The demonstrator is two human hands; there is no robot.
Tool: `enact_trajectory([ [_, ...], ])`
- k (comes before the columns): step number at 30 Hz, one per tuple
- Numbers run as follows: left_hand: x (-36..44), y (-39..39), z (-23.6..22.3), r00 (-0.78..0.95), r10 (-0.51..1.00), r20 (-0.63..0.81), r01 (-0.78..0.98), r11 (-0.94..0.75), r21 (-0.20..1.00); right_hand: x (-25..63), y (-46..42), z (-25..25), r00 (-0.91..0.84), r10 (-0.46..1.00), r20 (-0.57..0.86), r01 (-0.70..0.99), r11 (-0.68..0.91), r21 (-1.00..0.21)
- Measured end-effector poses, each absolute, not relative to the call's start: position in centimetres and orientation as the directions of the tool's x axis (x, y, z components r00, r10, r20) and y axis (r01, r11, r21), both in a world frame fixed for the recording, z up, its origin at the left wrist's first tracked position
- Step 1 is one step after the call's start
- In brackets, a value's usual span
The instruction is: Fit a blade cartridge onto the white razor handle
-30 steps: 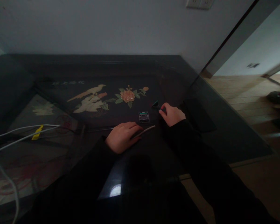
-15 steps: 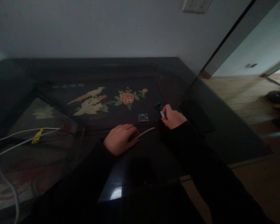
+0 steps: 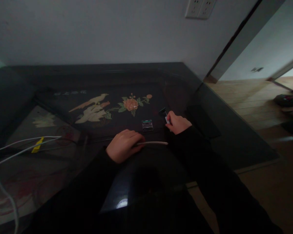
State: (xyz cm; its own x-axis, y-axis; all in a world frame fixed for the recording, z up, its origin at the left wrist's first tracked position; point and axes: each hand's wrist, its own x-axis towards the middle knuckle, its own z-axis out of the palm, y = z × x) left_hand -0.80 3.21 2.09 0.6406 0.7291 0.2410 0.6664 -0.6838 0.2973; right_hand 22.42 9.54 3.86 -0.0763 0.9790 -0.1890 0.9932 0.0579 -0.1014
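Observation:
My left hand [image 3: 123, 145] rests on the dark glass table [image 3: 63, 156], fingers curled round the near end of a thin pale rod [image 3: 153, 143] that points right, lying about level. My right hand [image 3: 177, 122] is closed on a small tool with a white handle and a dark head [image 3: 163, 111], held just right of a small square grey case [image 3: 147, 124] that lies on the table between my hands. Black sleeves cover both arms.
Under the glass is a black panel with a painted bird [image 3: 91, 107] and a flower [image 3: 130, 104]. White cables with a yellow tag [image 3: 37, 145] run in from the left. A wall socket [image 3: 200, 8] sits above; a doorway and wooden floor [image 3: 249, 100] lie right.
The rod in my left hand has swung from tilted up to about level. My right hand has turned the small tool so its white handle shows. The view has shifted slightly.

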Motion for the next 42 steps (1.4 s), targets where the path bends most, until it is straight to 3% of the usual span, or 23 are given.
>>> enact_trajectory([
  [5,-0.9,3.3,2.0,0.650,0.610,0.454,0.576,-0.785,0.229,22.4,9.5,3.9,-0.074,0.978,-0.195,0.994,0.056,-0.096],
  [12,-0.9,3.5,1.2,0.683,0.508,0.524,0.556,-0.828,0.077,22.5,9.7,3.7,-0.075,0.973,-0.219,0.994,0.055,-0.093],
  [22,0.5,3.1,1.0,0.528,0.501,0.686,0.625,-0.776,0.085,22.7,9.6,3.9,-0.096,0.970,-0.224,0.991,0.072,-0.113],
  [28,2.8,4.1,0.5,0.580,0.486,0.654,0.633,-0.774,0.014,22.7,9.4,4.0,-0.087,0.973,-0.215,0.991,0.063,-0.117],
  [35,5.9,7.2,0.5,0.659,0.563,0.499,0.682,-0.727,-0.080,22.8,9.4,4.0,-0.097,0.973,-0.210,0.990,0.072,-0.122],
  [42,6.7,7.9,0.4,0.662,0.642,0.387,0.719,-0.690,-0.085,22.7,9.4,4.0,-0.112,0.970,-0.216,0.988,0.085,-0.127],
])
